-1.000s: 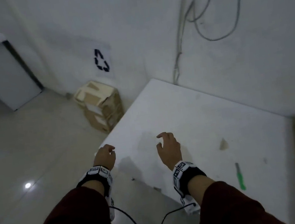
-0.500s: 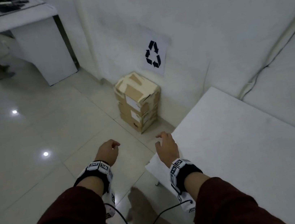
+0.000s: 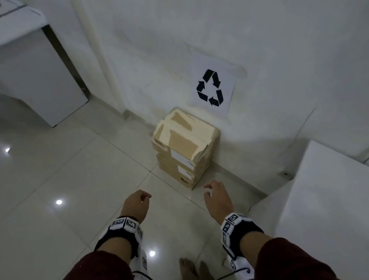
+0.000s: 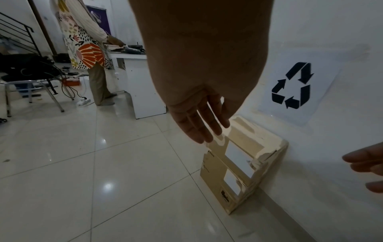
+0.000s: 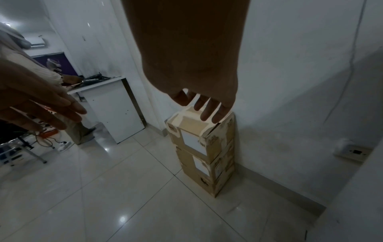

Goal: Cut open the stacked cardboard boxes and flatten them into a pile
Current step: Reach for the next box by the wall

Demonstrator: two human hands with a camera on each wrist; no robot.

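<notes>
Item: box stack (image 3: 185,148), three cartons high by the right wrist view, being kept on the floor (image 3: 42,183) hard against the wall (image 3: 282,31), below a recycling sign (image 3: 213,88); top flaps are being shown closed, white labels facing out. Step judged in hand: the approach, with nothing yet cut or flattened. Next move judged to call for the top carton being taken in both hands and lifted off squarely, so the lower cartons are not being toppled; no cutter is being shown in these views, so one is being judged needed before any seam is slit. Left hand (image 3: 138,205): being held out over the floor short of the stack, fingers relaxed and nearly straight, nothing being held or touched. Right hand (image 3: 217,198): likewise being extended, fingers loosely spread, empty, apart from the stack.
</notes>
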